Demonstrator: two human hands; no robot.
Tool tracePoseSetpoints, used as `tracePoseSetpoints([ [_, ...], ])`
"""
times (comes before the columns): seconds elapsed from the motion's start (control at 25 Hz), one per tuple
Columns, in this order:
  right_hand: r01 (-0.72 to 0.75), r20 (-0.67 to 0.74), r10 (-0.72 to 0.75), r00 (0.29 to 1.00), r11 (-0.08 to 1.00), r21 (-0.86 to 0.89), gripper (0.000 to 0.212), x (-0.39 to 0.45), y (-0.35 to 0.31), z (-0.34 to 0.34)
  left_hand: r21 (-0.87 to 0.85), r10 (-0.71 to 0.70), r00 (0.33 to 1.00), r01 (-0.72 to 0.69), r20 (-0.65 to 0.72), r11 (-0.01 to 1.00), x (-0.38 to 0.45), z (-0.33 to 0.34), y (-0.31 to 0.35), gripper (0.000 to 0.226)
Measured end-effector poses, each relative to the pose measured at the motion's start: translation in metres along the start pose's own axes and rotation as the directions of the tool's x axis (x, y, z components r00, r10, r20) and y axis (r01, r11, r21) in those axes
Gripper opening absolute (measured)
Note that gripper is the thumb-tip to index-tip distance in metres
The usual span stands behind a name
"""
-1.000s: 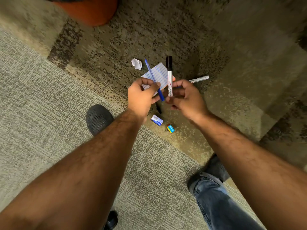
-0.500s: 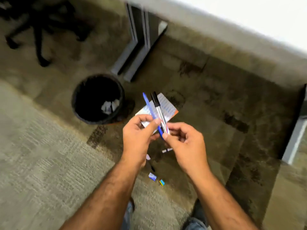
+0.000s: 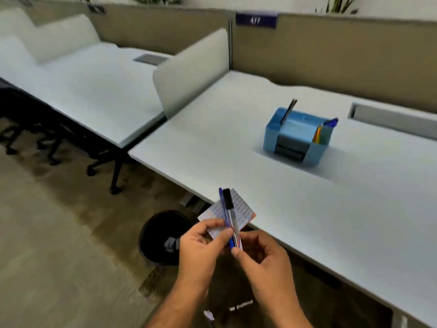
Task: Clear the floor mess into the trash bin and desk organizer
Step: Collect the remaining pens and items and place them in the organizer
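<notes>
Pens first: a blue pen (image 3: 224, 216) and a black-capped marker (image 3: 230, 214) stand side by side, tips up, pinched together with a lined notepad (image 3: 238, 213) behind them. The left hand (image 3: 201, 247) has its grip closed on the notepad and blue pen, thumb on top; the right hand (image 3: 262, 259) has its grip closed on the lower end of the marker. Both hover over the front edge of the white table (image 3: 307, 209). A blue desk organizer (image 3: 295, 138) sits farther back on that table, well apart from the hands (a few pens already stick out of it). Below the hands, on the carpet, a black trash bin (image 3: 151, 235) holds crumpled paper (image 3: 171, 243). A white marker (image 3: 241, 305) and a paper scrap (image 3: 209, 314) lie on the floor.
</notes>
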State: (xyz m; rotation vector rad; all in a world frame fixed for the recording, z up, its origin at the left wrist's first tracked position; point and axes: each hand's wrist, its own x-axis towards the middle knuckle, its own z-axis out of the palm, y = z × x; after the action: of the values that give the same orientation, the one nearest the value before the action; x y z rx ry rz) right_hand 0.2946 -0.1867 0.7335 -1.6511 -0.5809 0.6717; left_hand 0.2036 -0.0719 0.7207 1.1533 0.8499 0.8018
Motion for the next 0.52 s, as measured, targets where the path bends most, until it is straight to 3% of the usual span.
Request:
tracePoseSetpoints([
  [0.28, 0.000, 0.028, 0.002, 1.000, 0.998, -0.064, 0.023, -0.014, -0.077, -0.053, -0.009, -0.050, 0.996, 0.051, 0.069, 0.999, -0.034, 0.056, 0.073, 0.024],
  [0.52, -0.015, -0.098, 0.006, 0.995, 0.996, -0.093, 0.013, 0.000, -0.118, -0.050, 0.049, -0.068, 0.987, 0.061, 0.143, 0.997, -0.009, 0.065, 0.111, 0.025],
])
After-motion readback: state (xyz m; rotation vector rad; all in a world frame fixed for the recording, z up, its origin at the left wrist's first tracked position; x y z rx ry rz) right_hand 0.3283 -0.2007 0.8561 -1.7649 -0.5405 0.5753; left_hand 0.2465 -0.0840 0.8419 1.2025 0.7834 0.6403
